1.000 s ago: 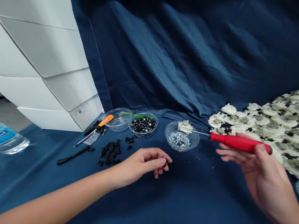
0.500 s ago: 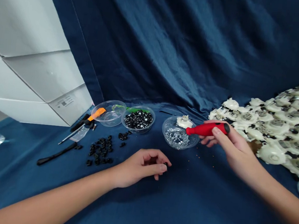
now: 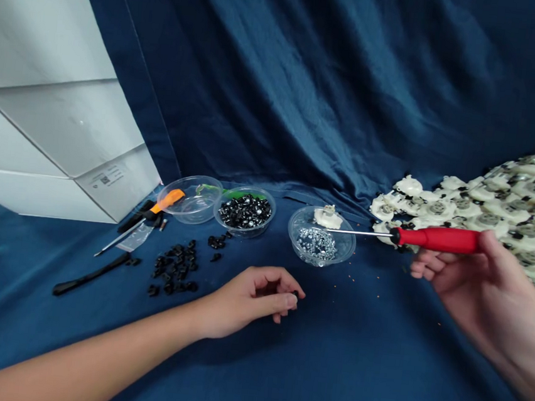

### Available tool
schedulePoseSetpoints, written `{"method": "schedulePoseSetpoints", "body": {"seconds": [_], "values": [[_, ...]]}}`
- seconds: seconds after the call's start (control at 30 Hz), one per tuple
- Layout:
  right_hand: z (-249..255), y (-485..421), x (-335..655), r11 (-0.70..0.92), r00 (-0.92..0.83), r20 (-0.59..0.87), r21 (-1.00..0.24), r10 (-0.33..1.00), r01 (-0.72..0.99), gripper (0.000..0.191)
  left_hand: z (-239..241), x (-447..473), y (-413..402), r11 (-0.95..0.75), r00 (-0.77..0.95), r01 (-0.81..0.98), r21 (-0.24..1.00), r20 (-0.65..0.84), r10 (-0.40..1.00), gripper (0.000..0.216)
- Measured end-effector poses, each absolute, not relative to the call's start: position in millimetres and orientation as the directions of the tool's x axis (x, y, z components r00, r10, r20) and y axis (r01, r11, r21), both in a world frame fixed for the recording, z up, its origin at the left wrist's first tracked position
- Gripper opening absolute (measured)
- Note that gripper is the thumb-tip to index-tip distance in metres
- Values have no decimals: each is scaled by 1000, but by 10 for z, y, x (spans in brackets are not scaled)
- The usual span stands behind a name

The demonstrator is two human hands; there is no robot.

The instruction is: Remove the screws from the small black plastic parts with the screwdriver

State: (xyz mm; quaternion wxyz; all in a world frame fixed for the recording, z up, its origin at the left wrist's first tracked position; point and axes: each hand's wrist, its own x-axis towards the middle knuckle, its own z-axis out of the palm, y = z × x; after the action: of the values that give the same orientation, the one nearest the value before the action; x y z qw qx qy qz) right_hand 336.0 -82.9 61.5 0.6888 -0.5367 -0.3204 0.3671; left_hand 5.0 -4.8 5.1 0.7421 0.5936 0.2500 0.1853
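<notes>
Red screwdriver (image 3: 438,239), one: right of centre, level, held in the right hand (image 3: 495,292). Fingers of this hand wrap the handle, thumb along its rear end. Metal shaft points left across the rim of a clear bowl (image 3: 348,251); whether the tip touches anything cannot be told.

Small black piece (image 3: 295,294), one: centre of the frame, pinched between thumb and forefinger of the left hand (image 3: 258,297), mostly hidden by them; the other fingers curl beneath.

Clear bowl, as above: contains silver screws (image 3: 316,244) and, at its back edge, a white plastic part (image 3: 327,218).

Second bowl (image 3: 245,232): to the left of the first, filled with black screws (image 3: 244,211).

Third clear bowl (image 3: 197,214): just beside the second, farther left.

Orange-handled screwdriver (image 3: 169,201): left of the frame, next to the third bowl, shaft toward lower left.

Black stick (image 3: 90,277): left, lying aslant.

Loose black pieces (image 3: 176,267): scattered left of the left hand.

White parts (image 3: 488,217): large heap, right edge.

White boxes (image 3: 66,127): stacked, upper left.

Blue curtain (image 3: 279,82): across the top.

Table (image 3: 327,370): covered in blue cloth.
</notes>
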Motion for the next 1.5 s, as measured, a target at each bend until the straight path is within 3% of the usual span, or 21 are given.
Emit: {"method": "schedulePoseSetpoints", "body": {"seconds": [0.23, 0.4, 0.57, 0.67, 0.97, 1.5], "values": [[608, -997, 3256, 128, 589, -43, -961, 807, -245, 46, 54, 52, -62, 242, 804, -3, 970, -141, 577, 25], [302, -1160, 3068, 4, 540, -150, -962, 828, -274, 50, 32, 47, -67, 235, 763, -64, 970, -104, 638, 22], [-98, -1230, 3083, 53, 484, -8, -992, 875, -112, 46, -7, 34, -27, 210, 671, -187, 960, -31, 741, 21], [-206, -1277, 3209, 49, 422, 41, -999, 906, -8, 44, -33, 24, -6, 209, 675, -173, 963, -39, 736, 22], [-77, -1266, 3107, -23, 510, -74, -994, 857, -106, 45, 3, 28, -29, 155, 692, -89, 984, -51, 720, 19], [-83, -1226, 3170, 8, 523, -68, -990, 850, -142, 45, 37, 36, -67, 98, 677, -5, 995, -68, 733, 20]]}}
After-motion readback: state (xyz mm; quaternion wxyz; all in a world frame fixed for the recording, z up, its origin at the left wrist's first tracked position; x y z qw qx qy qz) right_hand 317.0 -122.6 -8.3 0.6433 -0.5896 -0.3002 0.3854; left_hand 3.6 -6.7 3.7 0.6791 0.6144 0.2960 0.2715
